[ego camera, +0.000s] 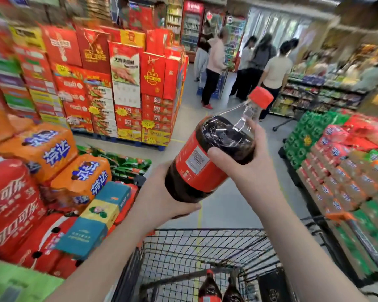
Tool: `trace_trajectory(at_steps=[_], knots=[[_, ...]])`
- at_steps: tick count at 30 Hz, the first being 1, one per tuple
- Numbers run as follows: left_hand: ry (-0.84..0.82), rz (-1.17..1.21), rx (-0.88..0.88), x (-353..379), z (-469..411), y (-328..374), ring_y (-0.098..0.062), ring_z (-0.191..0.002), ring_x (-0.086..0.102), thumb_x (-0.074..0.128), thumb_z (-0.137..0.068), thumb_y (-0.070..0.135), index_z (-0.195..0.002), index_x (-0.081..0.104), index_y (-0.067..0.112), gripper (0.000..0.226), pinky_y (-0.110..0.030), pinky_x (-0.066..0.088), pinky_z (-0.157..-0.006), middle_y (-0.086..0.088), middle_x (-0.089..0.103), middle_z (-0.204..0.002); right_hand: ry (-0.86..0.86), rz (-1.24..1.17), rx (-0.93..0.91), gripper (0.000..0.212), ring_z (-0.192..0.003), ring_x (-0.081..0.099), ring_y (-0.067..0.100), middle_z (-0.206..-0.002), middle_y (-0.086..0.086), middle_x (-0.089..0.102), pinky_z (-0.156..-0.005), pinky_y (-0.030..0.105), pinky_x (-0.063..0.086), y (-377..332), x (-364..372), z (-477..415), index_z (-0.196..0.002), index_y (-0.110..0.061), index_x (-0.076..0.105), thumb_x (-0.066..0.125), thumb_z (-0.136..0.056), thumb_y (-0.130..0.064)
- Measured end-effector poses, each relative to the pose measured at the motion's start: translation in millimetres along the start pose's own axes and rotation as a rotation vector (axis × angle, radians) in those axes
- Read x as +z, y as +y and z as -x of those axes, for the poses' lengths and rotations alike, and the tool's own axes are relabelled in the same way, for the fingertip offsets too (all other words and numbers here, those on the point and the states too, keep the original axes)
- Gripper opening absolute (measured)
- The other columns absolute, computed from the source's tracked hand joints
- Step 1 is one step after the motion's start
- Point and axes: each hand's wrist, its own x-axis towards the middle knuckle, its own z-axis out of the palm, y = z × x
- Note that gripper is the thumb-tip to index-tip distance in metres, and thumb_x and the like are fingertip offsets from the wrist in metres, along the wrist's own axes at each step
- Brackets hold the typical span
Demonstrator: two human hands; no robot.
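Both hands held a big cola bottle [207, 158] in the air, above the front rim of a wire shopping cart [205, 231]. The bottle leaned over, its red cap [261, 98] pointing up and away to the right and its base low on the left. The left hand [162, 192] cupped the base from below, with the thumb curled across the bottom edge. The right hand [244, 162] gripped the upper part, its thumb pressed where the red label [196, 164] met the dark shoulder and its fingers wrapped round the far side near the neck. Down in the cart stood two more dark bottles [208, 286] side by side, with a black box [271, 288] just to their right. To the left of the cart lay piled orange soda packs [44, 149] and red cola packs [11, 199], with a few teal and yellow cartons [100, 212] leaning against them. Further on rose a tall stack of red gift boxes [127, 83]. On the right were tiers of green and red drink packs [336, 162], and behind them stocked shelves [314, 94]. A group of shoppers [216, 68] stood at the far end of the aisle, near a drinks fridge [191, 29].
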Motion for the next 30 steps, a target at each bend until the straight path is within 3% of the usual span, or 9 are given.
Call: trace_trajectory(at_steps=[5,7,10,13,15,19,21,25,30], knots=[[0.027,-0.003,0.037,-27,4,22,0.024,-0.098,0.058,0.104,-0.052,0.031,-0.105,0.051,0.053,0.078,-0.001,0.045,-0.074,0.044,0.063,-0.103,0.045,-0.080,-0.062,0.084,-0.111,0.066,-0.012,-0.127,-0.025,0.068,-0.081,0.008,0.054,-31,15,-3,-0.138,-0.045,0.049,0.090,-0.064,-0.042],[0.052,-0.018,0.055,-35,9,30,0.022,-0.097,0.061,0.104,-0.052,0.028,-0.104,0.055,0.052,0.076,-0.003,0.048,-0.078,0.047,0.062,-0.104,0.039,-0.109,-0.089,0.090,-0.112,0.066,-0.011,-0.127,-0.023,0.068,-0.082,0.010,0.054,-39,19,-2,-0.140,-0.038,0.051,0.093,-0.061,-0.044],[0.123,-0.043,0.042,-44,22,40,0.014,-0.100,0.065,0.105,-0.049,0.031,-0.108,0.057,0.053,0.079,-0.020,0.055,-0.087,0.035,0.069,-0.108,0.010,-0.144,-0.123,0.099,-0.115,0.065,-0.009,-0.131,-0.023,0.066,-0.084,0.012,0.056,-46,23,5,-0.146,-0.033,0.049,0.092,-0.059,-0.049],[0.171,-0.080,0.031,-47,42,49,0.018,-0.102,0.061,0.105,-0.051,0.032,-0.110,0.054,0.055,0.081,-0.007,0.049,-0.080,0.037,0.066,-0.107,-0.035,-0.199,-0.144,0.084,-0.112,0.066,-0.011,-0.126,-0.026,0.067,-0.082,0.010,0.054,-48,22,15,-0.135,-0.043,0.052,0.092,-0.062,-0.041],[0.215,-0.114,0.013,-46,60,57,0.023,-0.105,0.057,0.105,-0.053,0.034,-0.116,0.051,0.053,0.085,-0.003,0.046,-0.078,0.037,0.062,-0.110,-0.072,-0.228,-0.159,0.090,-0.114,0.065,-0.011,-0.129,-0.024,0.066,-0.085,0.011,0.055,-50,19,23,-0.137,-0.042,0.052,0.093,-0.057,-0.047],[0.291,-0.149,-0.044,-40,99,69,0.013,-0.112,0.062,0.105,-0.052,0.040,-0.130,0.053,0.045,0.093,-0.020,0.053,-0.095,0.028,0.066,-0.122,-0.149,-0.274,-0.190,0.098,-0.118,0.065,-0.005,-0.129,-0.023,0.068,-0.100,0.029,0.057,-50,9,41,-0.141,-0.038,0.054,0.089,-0.051,-0.060],[0.355,-0.167,-0.070,-35,124,76,0.015,-0.113,0.061,0.105,-0.053,0.038,-0.129,0.054,0.046,0.092,-0.018,0.051,-0.096,0.028,0.065,-0.122,-0.204,-0.285,-0.202,0.102,-0.120,0.065,-0.004,-0.132,-0.022,0.066,-0.107,0.038,0.055,-51,5,53,-0.143,-0.037,0.052,0.089,-0.051,-0.062],[0.492,-0.247,-0.125,-24,181,88,0.003,-0.119,0.063,0.105,-0.051,0.041,-0.135,0.055,0.035,0.098,-0.027,0.053,-0.101,0.019,0.066,-0.128,-0.348,-0.310,-0.231,0.101,-0.115,0.065,-0.009,-0.129,-0.021,0.068,-0.099,0.021,0.054,-50,2,85,-0.143,-0.033,0.053,0.087,-0.053,-0.061],[0.672,-0.209,-0.251,-19,268,96,0.014,-0.111,0.064,0.106,-0.053,0.023,-0.120,0.057,0.043,0.086,-0.013,0.051,-0.091,0.030,0.071,-0.115,-0.560,-0.369,-0.254,0.099,-0.114,0.065,-0.009,-0.130,-0.019,0.067,-0.094,0.012,0.051,-62,19,139,-0.144,-0.029,0.051,0.088,-0.056,-0.056]])
